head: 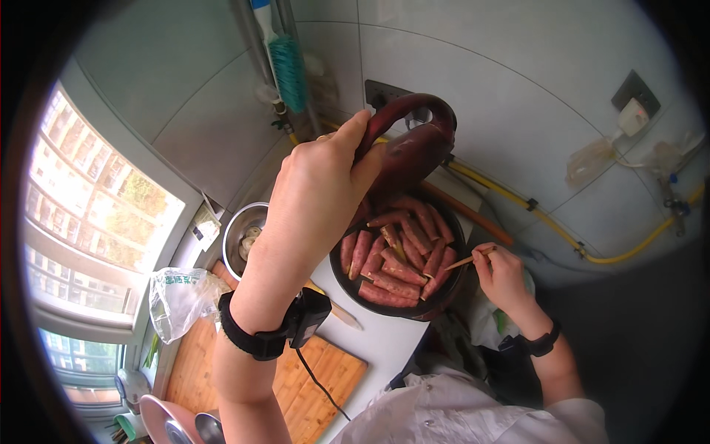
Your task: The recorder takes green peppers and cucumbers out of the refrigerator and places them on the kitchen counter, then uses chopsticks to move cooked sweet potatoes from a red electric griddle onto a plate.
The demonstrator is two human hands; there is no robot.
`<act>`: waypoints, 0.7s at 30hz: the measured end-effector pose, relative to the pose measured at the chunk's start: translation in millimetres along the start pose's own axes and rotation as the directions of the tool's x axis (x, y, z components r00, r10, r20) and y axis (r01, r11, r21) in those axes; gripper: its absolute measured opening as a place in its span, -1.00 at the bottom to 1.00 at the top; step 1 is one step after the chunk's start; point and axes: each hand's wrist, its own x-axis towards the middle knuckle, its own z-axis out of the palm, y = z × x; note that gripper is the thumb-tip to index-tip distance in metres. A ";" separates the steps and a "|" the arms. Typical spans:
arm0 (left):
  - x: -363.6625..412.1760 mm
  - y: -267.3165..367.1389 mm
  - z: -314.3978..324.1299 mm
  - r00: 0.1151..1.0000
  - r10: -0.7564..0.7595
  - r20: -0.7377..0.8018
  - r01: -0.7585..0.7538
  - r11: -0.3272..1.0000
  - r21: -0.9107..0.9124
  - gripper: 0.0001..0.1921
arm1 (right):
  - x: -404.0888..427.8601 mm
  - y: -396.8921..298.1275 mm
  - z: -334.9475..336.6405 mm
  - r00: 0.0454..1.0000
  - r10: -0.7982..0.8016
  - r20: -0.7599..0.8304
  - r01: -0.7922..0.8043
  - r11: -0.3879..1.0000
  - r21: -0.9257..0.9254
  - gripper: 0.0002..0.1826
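My left hand (321, 172) grips the loop handle of a dark red lid (407, 155), held up and tilted over the far side of a round dark pan (360, 302). Pieces of what look like red-skinned sweet potato (396, 266) cover the pan's bottom, several of them side by side. In my right hand (502, 277), at the pan's right rim, are slim wooden chopsticks (463, 262). Their tips reach over the rim to the outermost pieces; whether they touch one is hard to tell. The lid and my left hand hide part of the pan's far side.
A steel bowl (228, 244) with pale food stands left of the pan. Nearer are a plastic bag (175, 302), a wooden cutting board (316, 383) and a pink basin (158, 416). A brown wooden rod (477, 215) and yellow gas pipe (499, 188) run behind the pan.
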 end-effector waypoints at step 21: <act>0.9 6.6 -2.8 0.999 -0.037 0.014 0.036 0.997 0.066 -0.65 | -139.0 116.2 -22.0 0.357 0.906 0.226 -0.653 0.069 0.755 -0.77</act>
